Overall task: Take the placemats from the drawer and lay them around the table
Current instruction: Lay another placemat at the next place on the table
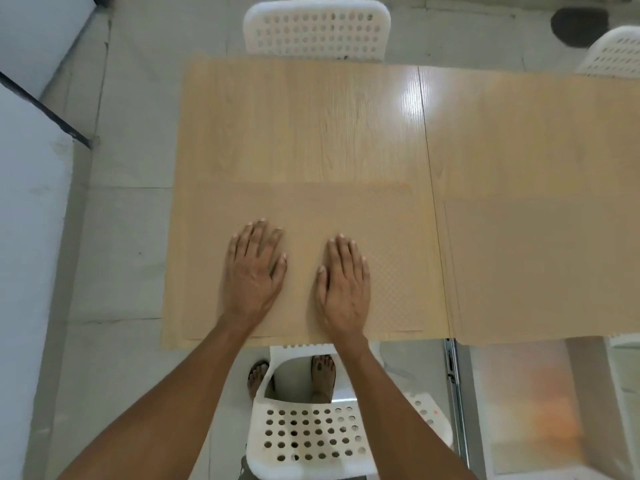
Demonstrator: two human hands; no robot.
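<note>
A light wooden desk (304,126) is seen from above, its top split by a thin dark seam running from far edge to near edge. A tan placemat (391,258) with a fine dotted weave is laid flat on the near part of the desk, left of the seam, its near edge close to the near edge of the desk. The left hand (254,271) is pressed flat on the placemat, palm down, fingers spread a little. The right hand (344,285) is pressed flat just beside it, palm down, fingers close together and pointing toward the far edge. Neither grip is closed on anything: both hands are laid open on the mat, and a narrow strip of placemat is left showing between them. Both bare forearms are stretched forward from the bottom of the view over the near edge of the desk.

A white chair (317,29) with a perforated back is set at the far side of the desk. A second white chair (311,434) with round holes is placed at the near side, below the arms, and 2 bare feet in sandals are seen on the floor behind it. Part of a third white chair (616,53) is shown at the far right corner. An open drawer (526,403) is seen under the near edge on the right, with a metal runner along its left side; its contents are too blurred to be told
</note>
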